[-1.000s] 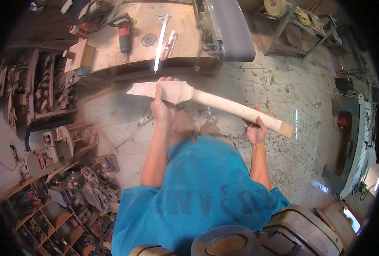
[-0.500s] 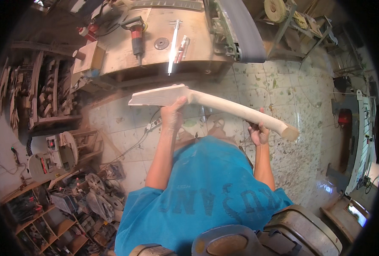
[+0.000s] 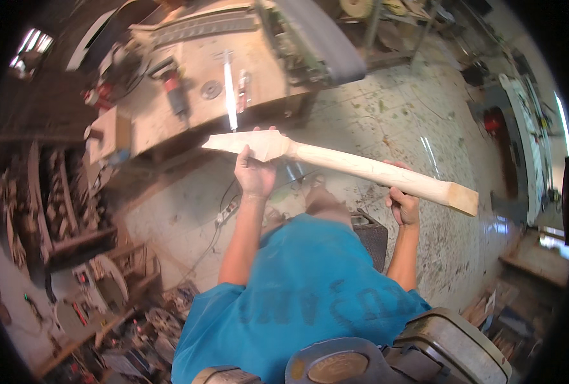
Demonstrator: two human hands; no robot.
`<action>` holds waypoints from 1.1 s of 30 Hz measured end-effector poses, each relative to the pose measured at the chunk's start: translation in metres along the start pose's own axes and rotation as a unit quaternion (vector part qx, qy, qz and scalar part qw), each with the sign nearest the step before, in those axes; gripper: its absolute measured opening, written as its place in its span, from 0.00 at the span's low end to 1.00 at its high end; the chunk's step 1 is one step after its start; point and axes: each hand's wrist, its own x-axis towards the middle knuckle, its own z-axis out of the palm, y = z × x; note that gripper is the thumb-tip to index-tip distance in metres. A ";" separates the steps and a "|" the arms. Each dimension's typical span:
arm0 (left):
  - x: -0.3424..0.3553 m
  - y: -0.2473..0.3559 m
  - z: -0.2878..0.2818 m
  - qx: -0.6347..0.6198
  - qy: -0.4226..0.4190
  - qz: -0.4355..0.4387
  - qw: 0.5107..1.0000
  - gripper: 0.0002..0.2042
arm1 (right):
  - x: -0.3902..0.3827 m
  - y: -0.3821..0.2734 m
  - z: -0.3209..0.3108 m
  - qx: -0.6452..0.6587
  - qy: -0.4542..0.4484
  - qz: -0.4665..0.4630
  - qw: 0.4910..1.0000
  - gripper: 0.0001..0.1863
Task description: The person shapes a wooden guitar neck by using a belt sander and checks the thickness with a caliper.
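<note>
A pale, unfinished wooden guitar neck [image 3: 368,168] is held across in front of me above the floor. Its wide, flat headstock end points left, and the squared heel block sits at the far right, slightly lower. My left hand [image 3: 256,176] grips the headstock near where it narrows, thumb on the near face and fingertips showing over the far edge. Toward the heel, my right hand [image 3: 404,206] closes around the shaft, its thumb below and its fingers partly hidden behind the wood.
Beyond the neck stands a workbench [image 3: 150,121] with a caliper [image 3: 231,96], an angle grinder [image 3: 174,89] and a round disc [image 3: 211,89]. A belt sander [image 3: 326,45] adjoins it. Racked wood pieces [image 3: 41,192] stand left. A dark crate [image 3: 369,238] is by my legs.
The neck has been rolled about its length, showing a different face of headstock and heel. My right hand and the heel end have shifted right. My view has turned, moving the bench leftward.
</note>
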 end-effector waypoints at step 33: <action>0.213 -0.209 0.052 -0.214 0.125 -0.178 0.952 0.25 | 0.133 -0.152 0.119 -0.516 0.054 -0.400 0.756 0.31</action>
